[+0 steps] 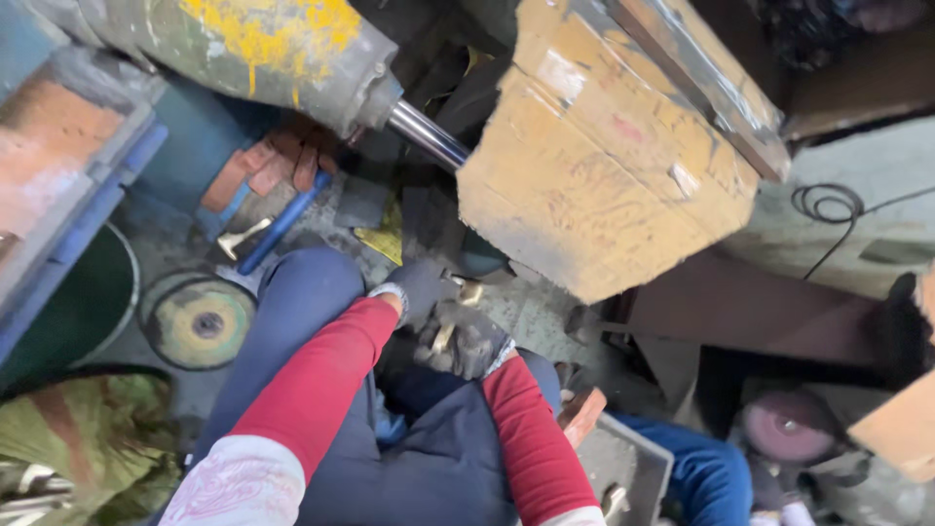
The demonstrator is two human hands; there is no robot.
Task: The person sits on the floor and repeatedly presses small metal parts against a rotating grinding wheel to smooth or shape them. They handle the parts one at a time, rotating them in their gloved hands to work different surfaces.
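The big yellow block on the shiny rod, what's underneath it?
Under the yellow block lie grey floor and a dark rusty plate. The gloved left hand and right hand hold small brass pieces below its corner. The rest is covered.

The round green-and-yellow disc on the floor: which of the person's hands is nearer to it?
The left. The left hand, in a dark glove, lies across the knee from the disc. The right hand sits just beyond the left, farther from it.

One head camera looks steeply down, close over the lap and gloved hands (443, 317), floor (526, 312) beyond.
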